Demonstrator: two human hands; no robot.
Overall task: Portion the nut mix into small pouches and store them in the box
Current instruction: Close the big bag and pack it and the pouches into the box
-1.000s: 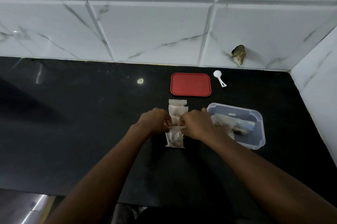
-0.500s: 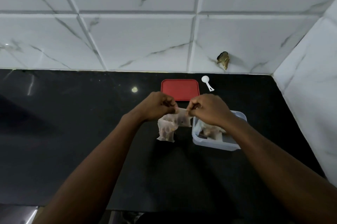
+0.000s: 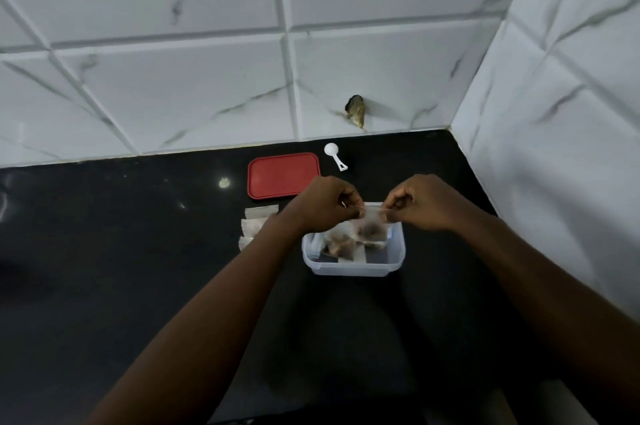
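Over box (image 3: 349, 269) | left hand (image 3: 325, 205) and right hand (image 3: 420, 203) pinch pouch (image 3: 369, 230) top edge | lid (image 3: 283, 175) at 11 o'clock from box

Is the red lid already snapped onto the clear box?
No, the red lid lies flat on the black counter behind the clear box, which stands open with a pouch inside.

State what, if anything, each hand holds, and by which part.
The left hand and right hand pinch one filled pouch by its top edge, one at each end, above the clear box.
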